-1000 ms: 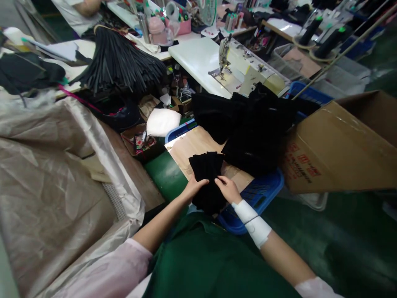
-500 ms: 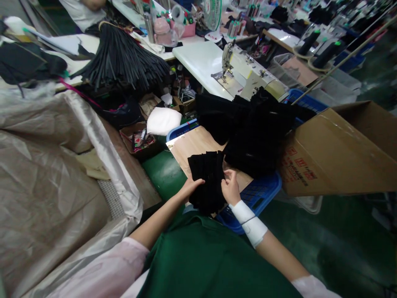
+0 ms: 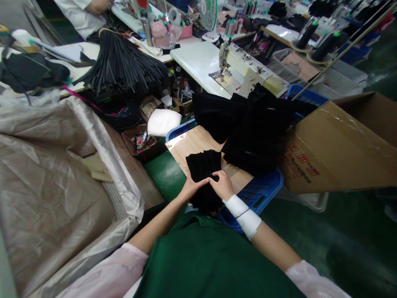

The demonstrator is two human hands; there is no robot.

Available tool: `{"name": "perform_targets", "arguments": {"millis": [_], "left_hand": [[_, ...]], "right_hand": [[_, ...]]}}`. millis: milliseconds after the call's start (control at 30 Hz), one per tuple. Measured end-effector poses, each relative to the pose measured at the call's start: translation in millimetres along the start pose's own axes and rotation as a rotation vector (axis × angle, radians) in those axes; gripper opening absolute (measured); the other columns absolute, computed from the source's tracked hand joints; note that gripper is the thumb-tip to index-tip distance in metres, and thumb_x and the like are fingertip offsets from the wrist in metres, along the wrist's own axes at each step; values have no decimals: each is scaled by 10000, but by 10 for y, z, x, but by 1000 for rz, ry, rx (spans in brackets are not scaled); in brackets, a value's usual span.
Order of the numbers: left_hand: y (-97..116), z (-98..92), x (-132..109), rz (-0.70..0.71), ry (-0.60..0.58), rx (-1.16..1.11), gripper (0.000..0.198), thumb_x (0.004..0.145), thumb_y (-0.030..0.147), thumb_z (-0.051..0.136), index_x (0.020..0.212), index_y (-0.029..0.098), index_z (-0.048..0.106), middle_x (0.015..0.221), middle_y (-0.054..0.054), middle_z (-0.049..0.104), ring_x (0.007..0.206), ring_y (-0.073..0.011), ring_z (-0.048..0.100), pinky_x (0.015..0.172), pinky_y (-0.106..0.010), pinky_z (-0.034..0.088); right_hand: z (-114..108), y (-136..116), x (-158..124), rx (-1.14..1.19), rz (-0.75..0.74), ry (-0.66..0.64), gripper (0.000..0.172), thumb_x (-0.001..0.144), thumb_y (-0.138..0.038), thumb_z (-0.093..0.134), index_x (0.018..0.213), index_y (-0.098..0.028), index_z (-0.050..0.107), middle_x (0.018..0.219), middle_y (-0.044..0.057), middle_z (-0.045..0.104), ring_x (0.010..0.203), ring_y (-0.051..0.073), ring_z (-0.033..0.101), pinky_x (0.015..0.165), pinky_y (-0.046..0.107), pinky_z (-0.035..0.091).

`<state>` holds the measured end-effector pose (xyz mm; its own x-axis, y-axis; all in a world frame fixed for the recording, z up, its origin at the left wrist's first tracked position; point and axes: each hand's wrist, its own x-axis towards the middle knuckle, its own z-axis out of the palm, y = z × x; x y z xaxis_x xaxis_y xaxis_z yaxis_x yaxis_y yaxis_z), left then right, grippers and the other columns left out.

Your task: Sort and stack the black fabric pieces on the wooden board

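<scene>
A stack of black fabric pieces lies in front of me over the near end of a wooden board. My left hand grips its left side, thumb laid across the top and the other fingers hidden. From the right, my right hand is closed on the fabric, thumb and forefinger curled together near the left thumb's tip. A white wrap covers the right wrist. Beyond the board a bigger heap of black fabric rests over a blue basket.
To the right leans an open cardboard box; to the left stands a cloth-lined bin. Ahead are a sewing machine and a bundle of black strips on a table. A person's arm shows at upper left.
My right hand has moved left across the fabric stack to meet the left thumb. My left thumb reaches further right over the stack. The view has shifted slightly.
</scene>
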<state>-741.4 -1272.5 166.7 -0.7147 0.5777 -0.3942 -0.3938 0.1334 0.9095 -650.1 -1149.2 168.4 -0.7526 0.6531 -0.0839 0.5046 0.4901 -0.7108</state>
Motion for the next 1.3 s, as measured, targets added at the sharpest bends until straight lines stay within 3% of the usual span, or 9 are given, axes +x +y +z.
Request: {"name": "perform_targets", "arguments": {"millis": [200, 367, 467, 567, 700, 833, 933, 1033, 1300], "left_hand": [[-92, -14, 39, -8, 28, 3, 707, 607, 261, 840, 1232, 161, 526, 1251, -113, 639, 1205, -297, 576, 1074, -460, 440], [-124, -98, 23, -76, -6, -12, 689, 656, 294, 820, 1258, 180, 504, 1289, -111, 618, 1212, -284, 574, 1065, -430, 455], [-117, -128, 12, -136, 3, -16, 594, 696, 260, 764, 1227, 176, 512, 1276, -106, 624, 1183, -273, 593, 1046, -409, 472], [-90, -114, 0, -111, 49, 34, 568, 679, 191, 731, 1206, 165, 521, 1272, -103, 622, 1196, -270, 580, 1070, -407, 447], [-74, -47, -2, -13, 82, 79, 592, 665, 195, 731, 1217, 155, 519, 1249, -107, 625, 1199, -285, 570, 1078, -445, 429], [-85, -2, 16, 37, 57, 93, 593, 669, 236, 740, 1214, 154, 521, 1215, -107, 633, 1171, -292, 584, 1064, -467, 435], [-67, 2, 20, 29, 31, 77, 627, 668, 265, 758, 1233, 158, 510, 1230, -113, 626, 1194, -296, 570, 1073, -475, 425], [-46, -7, 14, 16, 8, 62, 656, 668, 280, 769, 1255, 157, 503, 1272, -126, 604, 1227, -303, 545, 1088, -479, 407], [-82, -33, 19, -25, 15, 35, 690, 670, 247, 753, 1293, 142, 476, 1298, -143, 581, 1225, -305, 542, 1090, -477, 402]], "right_hand": [[-38, 171, 67, 44, 35, -13, 47, 737, -222, 573, 744, -203, 616, 867, 69, 673, 894, 235, 631, 857, 369, 488], [-165, 328, 86, 132, 94, 37, 178, 695, -207, 491, 866, -212, 545, 855, 55, 646, 829, 229, 622, 819, 370, 484], [-241, 359, 70, 157, 51, 81, 252, 679, -183, 438, 924, -220, 486, 874, 46, 607, 827, 218, 604, 804, 356, 475], [-283, 316, 44, 93, -4, 74, 241, 679, -156, 411, 900, -227, 476, 872, 40, 582, 841, 216, 588, 824, 356, 464], [-261, 231, 13, -10, -83, 95, 232, 699, -123, 405, 883, -216, 512, 922, 67, 566, 915, 228, 579, 834, 354, 468], [-182, 170, -11, -39, -112, -36, 255, 770, -99, 382, 759, -210, 611, 969, 82, 604, 916, 213, 603, 860, 349, 483], [-134, 98, -32, -23, -20, -33, 222, 837, -275, 538, 957, -175, 695, 1080, 121, 635, 1027, 256, 613, 945, 389, 481], [-135, 35, -38, -63, 24, -30, 414, 766, -434, 679, 1055, -139, 702, 1101, 149, 640, 1052, 295, 618, 952, 407, 489], [-201, 106, 20, -96, 33, -15, 277, 850, -276, 523, 986, -142, 725, 1049, 130, 667, 985, 256, 642, 893, 368, 503]]}}
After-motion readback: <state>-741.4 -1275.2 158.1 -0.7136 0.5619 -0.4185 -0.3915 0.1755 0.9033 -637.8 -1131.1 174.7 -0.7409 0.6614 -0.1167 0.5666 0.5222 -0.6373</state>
